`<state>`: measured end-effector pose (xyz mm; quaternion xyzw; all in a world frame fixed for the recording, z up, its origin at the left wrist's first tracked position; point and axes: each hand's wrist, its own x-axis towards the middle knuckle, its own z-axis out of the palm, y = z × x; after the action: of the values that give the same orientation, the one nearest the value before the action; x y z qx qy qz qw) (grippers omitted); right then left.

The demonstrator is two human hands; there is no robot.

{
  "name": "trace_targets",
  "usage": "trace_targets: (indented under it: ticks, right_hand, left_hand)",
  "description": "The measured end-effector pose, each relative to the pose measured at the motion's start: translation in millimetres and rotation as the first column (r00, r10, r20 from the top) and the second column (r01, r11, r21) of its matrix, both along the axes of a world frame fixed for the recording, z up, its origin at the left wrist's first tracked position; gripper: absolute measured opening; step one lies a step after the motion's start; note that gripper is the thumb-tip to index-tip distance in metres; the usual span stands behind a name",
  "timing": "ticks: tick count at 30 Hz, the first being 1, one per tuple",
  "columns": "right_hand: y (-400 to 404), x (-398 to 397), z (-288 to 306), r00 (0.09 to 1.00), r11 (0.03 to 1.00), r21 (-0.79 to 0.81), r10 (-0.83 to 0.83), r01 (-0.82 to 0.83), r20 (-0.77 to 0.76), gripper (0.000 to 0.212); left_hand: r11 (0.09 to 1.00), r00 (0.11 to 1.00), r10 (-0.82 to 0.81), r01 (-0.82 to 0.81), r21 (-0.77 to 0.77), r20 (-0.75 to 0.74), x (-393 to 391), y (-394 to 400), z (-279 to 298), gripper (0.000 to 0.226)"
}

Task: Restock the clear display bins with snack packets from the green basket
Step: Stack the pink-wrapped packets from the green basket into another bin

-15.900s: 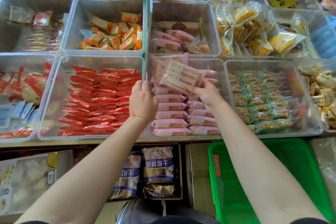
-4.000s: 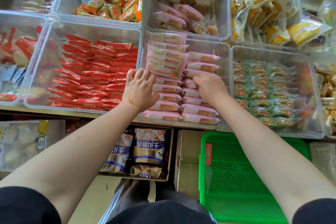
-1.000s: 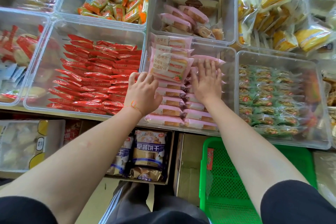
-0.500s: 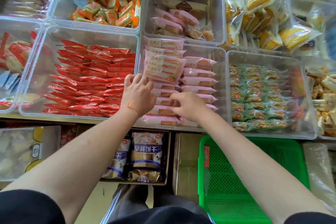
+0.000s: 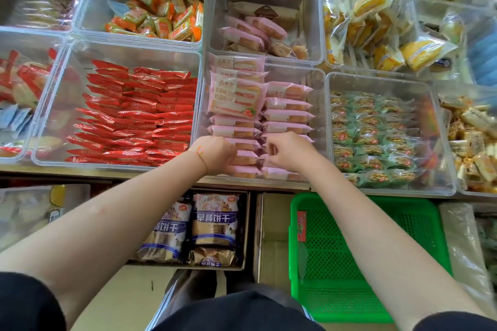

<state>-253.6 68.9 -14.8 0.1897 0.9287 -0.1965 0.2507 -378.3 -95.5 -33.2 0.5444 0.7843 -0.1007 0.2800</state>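
Here your left hand (image 5: 215, 154) and right hand (image 5: 289, 152), fingers curled, each pinch soft pink plastic snack packets (image 5: 243, 160) at the front of the clear plastic display bin (image 5: 318, 105), seemingly to straighten the 2 rows. Your fingertips are hidden. The green mesh plastic basket (image 5: 347, 263) below looks empty.

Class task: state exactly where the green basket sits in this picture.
The green basket sits low on the right, below the shelf edge, under the right forearm, beside a cardboard box.
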Motion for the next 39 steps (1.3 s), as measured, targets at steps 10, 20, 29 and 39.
trace_targets:
  ticks: [10, 20, 29, 39]
  right_hand:
    - [9, 31, -7, 0.979, 0.968, 0.204, 0.11, -0.144, 0.172, 0.007]
    - [13, 32, -4, 0.991, 0.984, 0.17, 0.031, -0.054, 0.132, 0.012]
    - [4, 18, -11, 0.971, 0.979, 0.174, 0.06, -0.102, 0.231, 0.048]
    - [3, -32, 7, 0.984, 0.992, -0.009, -0.129, 0.128, -0.123, 0.04]
  left_hand:
    - [0.964, 0.952, -0.237, 0.207, -0.164, -0.195, 7, 21, 9, 0.017]
    - [0.97, 0.982, -0.054, 0.009, -0.241, -0.179, 10, 25, 16, 0.012]
    - [0.863, 0.904, 0.329, -0.17, 0.476, -0.272, -20, -15, -13, 0.057]
    - [0.738, 0.796, 0.601, -0.517, 0.434, -0.074, -25, -14, -31, 0.086]
